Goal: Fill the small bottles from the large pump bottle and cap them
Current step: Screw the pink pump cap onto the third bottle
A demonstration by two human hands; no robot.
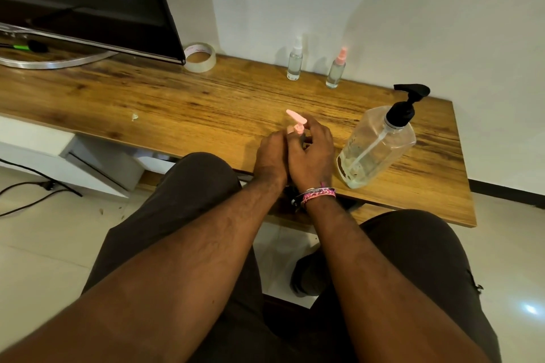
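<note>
Head view. At the centre of the frame, over the near edge of the table (177,103), the two hands met around a small bottle that was almost wholly hidden between them. The left hand (271,156) was curled about the bottle's body, apparently to steady it. The right hand (312,153) had its fingers closed on the pink pump cap (296,121), whose nozzle stuck up and to the left above the knuckles; the grip suggested the cap was being screwed on, though on or off could not be told. Just right of the hands stood the pump bottle (377,144), close by, presumably for easy reach; only a little liquid showed at its base. In the upper centre, against the wall, a white-capped bottle (295,62) and a pink-capped bottle (336,69) stood upright and capped, well apart from the hands, probably set aside as finished. A tape roll (200,56) lay beside a monitor (88,3) at upper left.
</note>
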